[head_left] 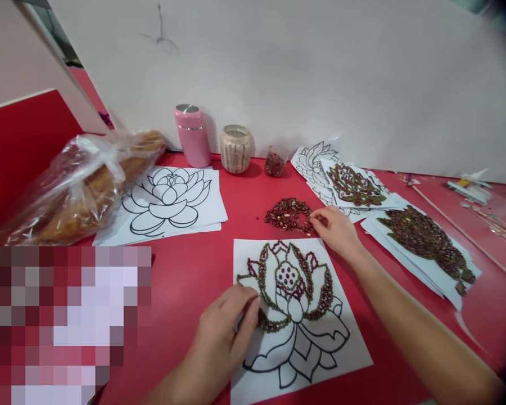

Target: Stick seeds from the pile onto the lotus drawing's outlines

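Head view: on the left of the red bench [185, 264], a clear bag [88, 188] sits beside a stack of paper [168, 205]. Next, the left hand [224, 322] has its grip pinched together over the left petals of a flower picture [295, 310]. The picture lies flat in front, its long way running away from the person, top petals pointing at the wall [278, 73]. Past it is a seed pile [285, 212]. At the pile's right edge the right hand's [335, 229] grip is together; I can't tell if either grip holds a seed.

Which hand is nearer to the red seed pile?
Right: the right hand is at the right edge of the seed pile; the left hand is farther, at the lotus drawing's left side.
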Available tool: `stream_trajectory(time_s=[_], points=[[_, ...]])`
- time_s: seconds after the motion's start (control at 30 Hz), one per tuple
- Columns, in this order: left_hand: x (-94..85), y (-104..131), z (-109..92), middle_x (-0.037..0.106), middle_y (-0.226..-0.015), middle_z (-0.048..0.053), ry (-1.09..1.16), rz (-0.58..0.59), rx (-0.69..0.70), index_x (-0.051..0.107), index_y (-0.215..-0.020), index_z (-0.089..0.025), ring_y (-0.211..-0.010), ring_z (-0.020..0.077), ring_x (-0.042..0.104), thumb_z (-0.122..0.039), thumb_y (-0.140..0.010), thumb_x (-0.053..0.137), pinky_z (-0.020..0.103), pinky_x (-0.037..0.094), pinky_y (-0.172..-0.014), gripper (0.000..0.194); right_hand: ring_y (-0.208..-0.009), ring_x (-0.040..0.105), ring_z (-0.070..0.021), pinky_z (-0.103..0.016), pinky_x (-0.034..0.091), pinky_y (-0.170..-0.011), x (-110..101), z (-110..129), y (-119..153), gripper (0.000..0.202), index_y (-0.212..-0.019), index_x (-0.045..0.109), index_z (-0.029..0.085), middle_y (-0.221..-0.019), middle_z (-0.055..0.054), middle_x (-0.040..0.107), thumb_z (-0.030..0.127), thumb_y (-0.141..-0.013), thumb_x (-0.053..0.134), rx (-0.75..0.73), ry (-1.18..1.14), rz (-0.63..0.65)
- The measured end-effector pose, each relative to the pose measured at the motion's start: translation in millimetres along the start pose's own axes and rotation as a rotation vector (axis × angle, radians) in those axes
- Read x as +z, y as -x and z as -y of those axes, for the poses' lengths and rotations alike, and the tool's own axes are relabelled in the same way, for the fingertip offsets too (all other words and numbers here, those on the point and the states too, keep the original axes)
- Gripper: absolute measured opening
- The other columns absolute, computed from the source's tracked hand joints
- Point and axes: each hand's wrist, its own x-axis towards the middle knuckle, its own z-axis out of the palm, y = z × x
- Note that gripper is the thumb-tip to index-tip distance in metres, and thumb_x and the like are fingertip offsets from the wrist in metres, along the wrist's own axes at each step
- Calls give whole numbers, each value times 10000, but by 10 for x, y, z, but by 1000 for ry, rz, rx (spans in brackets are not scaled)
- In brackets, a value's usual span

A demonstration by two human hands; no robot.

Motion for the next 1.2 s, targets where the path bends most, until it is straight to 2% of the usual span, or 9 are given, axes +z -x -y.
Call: stream_trajectory(time_s=[0.17, 0.4, 0.5, 0.57, 0.63, 0.73, 0.8, 0.9, 1.2], points=[[-16, -9, -8, 589, -732, -6, 27, -12, -29, 540, -834, -191, -640, 93, 556, -154, -839, 462, 171, 428, -604, 87, -586, 496, -150, -267, 347, -531, 56, 37, -124, 122, -626, 601, 204, -675, -28, 542, 264, -709, 536, 5, 91, 78], [-61, -69, -37, 588, -670, 2, 198, -41, -269, 577, -769, -165, -592, 112, 535, -236, -829, 474, 203, 430, -550, 139, -607, 511, -163, -273, 340, -542, 68, 66, -151, 147, -654, 528, 187, -699, -56, 572, 247, -772, 463, 26, 80, 76], [-51, -66, -18, 595, -692, 10, 254, -55, -294, 580, -787, -158, -615, 118, 541, -243, -828, 478, 216, 437, -568, 138, -662, 549, -178, -282, 382, -575, -69, 101, 0, 155, -782, 503, 195, -750, -58, 608, 262, -841, 376, 41, 32, 18], [-45, -62, -7, 599, -706, 11, 270, -62, -295, 578, -803, -157, -630, 119, 548, -239, -827, 485, 221, 442, -586, 126, -706, 582, -175, -280, 416, -607, -182, 136, 218, 160, -845, 472, 206, -799, -52, 635, 275, -875, 331, 48, -35, -8], [-44, -57, -2, 602, -709, 10, 273, -72, -291, 577, -808, -157, -635, 117, 554, -232, -824, 495, 218, 446, -592, 113, -774, 609, -178, -287, 442, -653, -261, 164, 499, 138, -877, 449, 217, -889, -52, 653, 307, -886, 345, 69, -226, -16], [-50, -50, -8, 601, -696, 1, 271, -78, -298, 578, -807, -161, -626, 110, 556, -221, -825, 498, 204, 445, -580, 101, -842, 618, -195, -310, 456, -686, -263, 155, 885, 118, -882, 428, 226, -985, -65, 652, 328, -881, 368, 141, -263, -12], [-52, -49, -17, 599, -692, -7, 274, -79, -296, 579, -809, -167, -620, 105, 555, -216, -826, 500, 196, 445, -573, 95, -1001, 569, -217, -355, 443, -783, -204, 111, 1029, 111, -879, 421, 226, -1055, -83, 636, 318, -881, 360, 103, -265, 8], [-56, -62, -34, 603, -695, -16, 285, -83, -292, 583, -808, -175, -626, 100, 560, -212, -824, 509, 187, 448, -580, 84, -1145, 472, -226, -410, 391, -885, -113, 33, 1062, 90, -843, 407, 226, -1072, -86, 637, 294, -876, 357, 18, -226, 27], [-173, -72, -65, 624, -690, -15, 434, -170, -383, 597, -769, -193, -676, 120, 598, -258, -829, 530, 218, 480, -657, 111, -1078, 525, -233, -421, 388, -871, -89, 12, 999, 81, -839, 424, 219, -1040, -81, 656, 263, -866, 362, -22, -112, 10]])
